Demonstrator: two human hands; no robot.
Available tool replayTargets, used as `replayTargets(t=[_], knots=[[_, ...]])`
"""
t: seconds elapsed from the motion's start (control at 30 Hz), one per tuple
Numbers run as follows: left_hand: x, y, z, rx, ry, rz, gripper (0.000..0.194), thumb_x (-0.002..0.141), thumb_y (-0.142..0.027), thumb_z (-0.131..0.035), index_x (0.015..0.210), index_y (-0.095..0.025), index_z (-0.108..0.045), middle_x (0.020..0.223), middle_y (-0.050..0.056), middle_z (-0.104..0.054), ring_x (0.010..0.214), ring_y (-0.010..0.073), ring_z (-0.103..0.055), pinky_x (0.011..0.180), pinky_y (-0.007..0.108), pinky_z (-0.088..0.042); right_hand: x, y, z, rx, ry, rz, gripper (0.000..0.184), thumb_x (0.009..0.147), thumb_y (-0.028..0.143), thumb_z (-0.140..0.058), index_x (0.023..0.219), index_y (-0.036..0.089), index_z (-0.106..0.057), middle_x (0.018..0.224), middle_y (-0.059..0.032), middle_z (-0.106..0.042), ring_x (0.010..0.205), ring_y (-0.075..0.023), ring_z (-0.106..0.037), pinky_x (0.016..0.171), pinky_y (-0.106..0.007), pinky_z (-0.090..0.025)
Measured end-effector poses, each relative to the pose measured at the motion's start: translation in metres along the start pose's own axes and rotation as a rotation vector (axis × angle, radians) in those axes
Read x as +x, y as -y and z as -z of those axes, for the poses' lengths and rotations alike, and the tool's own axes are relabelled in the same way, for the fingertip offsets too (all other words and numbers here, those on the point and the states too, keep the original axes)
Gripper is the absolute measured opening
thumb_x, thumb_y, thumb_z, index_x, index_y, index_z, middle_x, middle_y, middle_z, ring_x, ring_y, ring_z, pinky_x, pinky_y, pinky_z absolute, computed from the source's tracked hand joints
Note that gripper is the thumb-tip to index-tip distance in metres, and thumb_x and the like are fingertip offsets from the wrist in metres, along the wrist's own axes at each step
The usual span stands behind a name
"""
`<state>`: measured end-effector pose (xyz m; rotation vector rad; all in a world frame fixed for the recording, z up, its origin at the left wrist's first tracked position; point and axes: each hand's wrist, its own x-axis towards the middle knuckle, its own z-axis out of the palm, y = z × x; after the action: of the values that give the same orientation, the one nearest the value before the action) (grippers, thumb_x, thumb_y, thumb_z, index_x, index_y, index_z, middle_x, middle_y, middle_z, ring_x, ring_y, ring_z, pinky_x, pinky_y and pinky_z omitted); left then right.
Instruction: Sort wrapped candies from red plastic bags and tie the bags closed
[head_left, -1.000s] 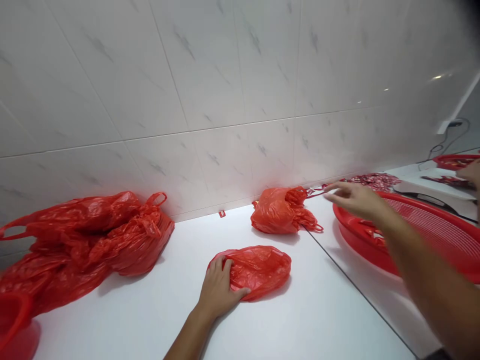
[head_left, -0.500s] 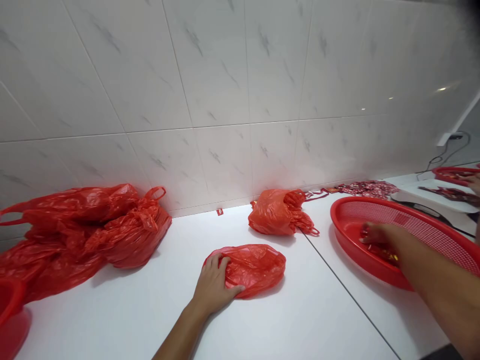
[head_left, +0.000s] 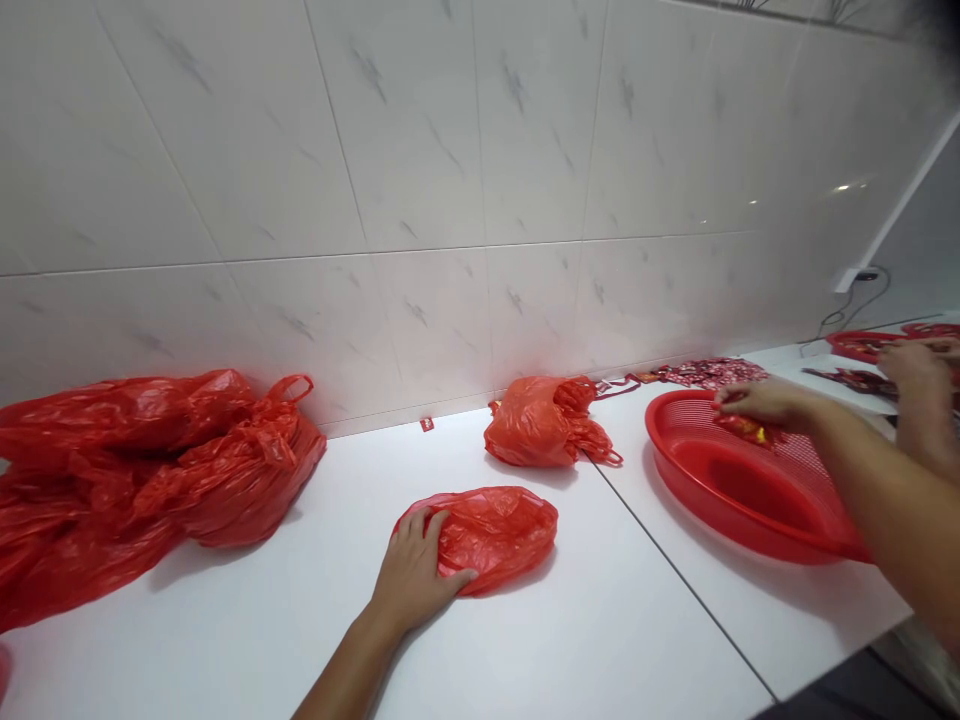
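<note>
Pressing down spread flat, the left hand [head_left: 412,575] pins a crumpled red plastic bag [head_left: 499,535], long axis crosswise, while the right hand [head_left: 761,405], away at two o'clock, pinches a small red-and-gold packet [head_left: 742,430] over a red plastic basket [head_left: 750,535].

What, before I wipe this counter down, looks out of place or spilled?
A small red scrap lies alone on the white counter at the foot of the tiled wall. It looks stray because it sits apart from the red plastic bags. It's too small to tell what it is.
</note>
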<state>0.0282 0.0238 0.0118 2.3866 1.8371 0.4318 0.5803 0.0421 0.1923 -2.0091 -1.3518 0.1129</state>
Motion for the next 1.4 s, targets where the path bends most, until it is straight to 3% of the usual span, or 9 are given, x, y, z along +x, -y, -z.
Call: replayTargets(t=[0.13,0.23,0.47,0.63,0.8,1.0,1.17,1.27,1.4], knots=[[0.001,-0.001,0.000,-0.019,-0.033,-0.026,0.079,0.074,-0.054,-0.077,0.145,-0.022,-0.062,0.149,0.014,-0.056,0.142,0.0412,-0.048,0.120,0.056,-0.039,-0.006,0.011,0.022,0.503,0.450,-0.090,0.026,0.100,0.040,-0.059,0.098,0.014,-0.063,0.066,0.0016,-0.060,0.052,-0.0068,-0.056,0.055,-0.029,-0.037],[0.000,-0.007,-0.004,-0.028,-0.049,-0.036,0.074,0.075,-0.053,-0.078,0.142,-0.024,-0.065,0.147,0.014,-0.058,0.140,0.0415,-0.049,0.119,0.057,-0.041,-0.044,0.048,0.002,0.699,0.632,-0.071,0.028,0.088,0.036,-0.075,0.106,0.020,-0.061,0.067,0.0055,-0.059,0.046,-0.0077,-0.050,0.050,-0.025,-0.033],[-0.010,-0.026,-0.008,-0.033,-0.020,-0.047,0.076,0.073,-0.052,-0.079,0.143,-0.025,-0.064,0.151,0.015,-0.055,0.142,0.0423,-0.048,0.120,0.057,-0.041,-0.163,0.161,-0.164,0.778,1.102,0.490,0.022,0.074,0.023,-0.082,0.092,0.022,-0.070,0.095,0.0017,-0.072,0.086,-0.0162,-0.067,0.077,-0.025,-0.053],[-0.014,-0.022,-0.006,-0.037,-0.020,-0.057,0.085,0.069,-0.040,-0.078,0.149,-0.020,-0.057,0.151,0.016,-0.057,0.143,0.0399,-0.048,0.121,0.055,-0.041,-0.200,0.187,-0.269,0.523,0.634,0.389,0.014,0.086,0.016,-0.068,0.099,0.022,-0.067,0.105,-0.0052,-0.067,0.099,-0.0234,-0.066,0.089,-0.035,-0.054],[-0.010,-0.014,-0.015,-0.056,-0.027,-0.018,0.094,0.069,-0.045,-0.079,0.155,-0.019,-0.050,0.161,0.016,-0.050,0.151,0.0413,-0.041,0.126,0.057,-0.035,-0.199,0.177,-0.303,0.489,0.561,0.435,0.008,0.093,0.023,-0.069,0.099,0.024,-0.064,0.112,-0.0056,-0.060,0.101,-0.0228,-0.063,0.095,-0.038,-0.053],[-0.009,-0.013,-0.016,-0.076,-0.028,-0.021,0.098,0.070,-0.047,-0.081,0.158,-0.023,-0.047,0.158,0.015,-0.053,0.149,0.0403,-0.043,0.124,0.057,-0.036,-0.207,0.179,-0.281,0.401,0.623,0.567,0.019,0.095,0.037,-0.069,0.111,0.025,-0.068,0.118,-0.0067,-0.061,0.099,-0.0234,-0.063,0.089,-0.038,-0.053],[-0.012,-0.013,-0.013,-0.073,-0.041,-0.015,0.094,0.071,-0.048,-0.081,0.156,-0.026,-0.051,0.157,0.015,-0.053,0.146,0.0415,-0.045,0.122,0.057,-0.038,-0.186,0.152,-0.197,0.348,0.579,0.670,0.035,0.091,0.040,-0.073,0.125,0.029,-0.072,0.131,-0.0095,-0.069,0.109,-0.0281,-0.067,0.096,-0.042,-0.053],[-0.014,-0.013,-0.012,-0.087,-0.021,0.019,0.098,0.068,-0.054,-0.084,0.156,-0.025,-0.052,0.160,0.016,-0.050,0.148,0.0428,-0.043,0.123,0.059,-0.036,-0.130,0.089,-0.128,0.324,0.469,0.454,0.027,0.098,0.048,-0.062,0.107,0.026,-0.076,0.108,-0.0098,-0.078,0.094,-0.0280,-0.073,0.083,-0.041,-0.056],[-0.014,-0.015,-0.011,-0.116,-0.018,0.029,0.097,0.068,-0.054,-0.084,0.155,-0.024,-0.053,0.159,0.016,-0.051,0.148,0.0420,-0.043,0.124,0.057,-0.036,-0.070,0.001,-0.058,-0.064,0.381,-0.093,0.022,0.080,0.037,-0.087,0.072,0.022,-0.072,0.087,-0.0199,-0.076,0.077,-0.0315,-0.073,0.069,-0.044,-0.051]])
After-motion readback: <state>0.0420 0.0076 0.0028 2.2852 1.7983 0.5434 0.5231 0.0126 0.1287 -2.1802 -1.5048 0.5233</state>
